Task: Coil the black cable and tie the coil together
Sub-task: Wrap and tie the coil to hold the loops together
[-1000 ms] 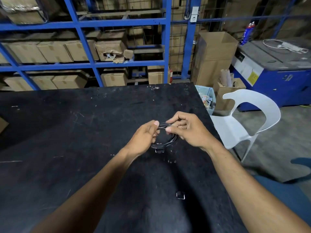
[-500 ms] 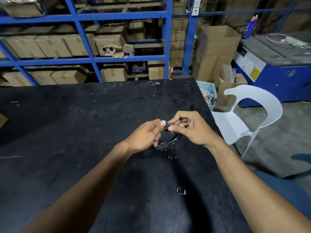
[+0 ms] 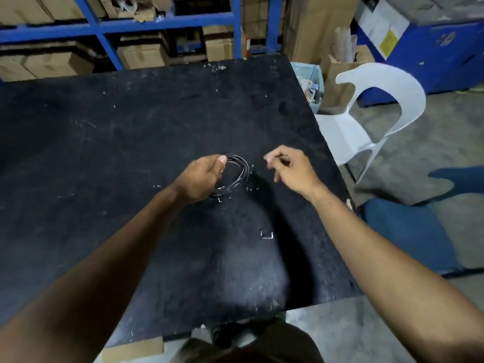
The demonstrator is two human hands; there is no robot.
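Note:
The black cable [image 3: 239, 172] is wound into a small round coil of several loops, held just above the black table [image 3: 131, 132]. My left hand [image 3: 201, 176] grips the coil's left side, thumb on top of the loops. A plug end shows under the hand at the coil's lower edge. My right hand [image 3: 290, 169] is off the coil, a short way to its right, fingers loosely curled with thumb and forefinger pinched; I cannot tell whether something thin is between them.
A small metal clip [image 3: 266, 233] lies on the table nearer to me. A white plastic chair [image 3: 366, 116] stands off the table's right edge, with a bin [image 3: 310, 82] and cardboard boxes behind. Blue shelving [image 3: 157, 22] with boxes runs along the far side.
My right hand has let go of the coil and moved away to the right. The left hand keeps the coil. The camera has tilted downward.

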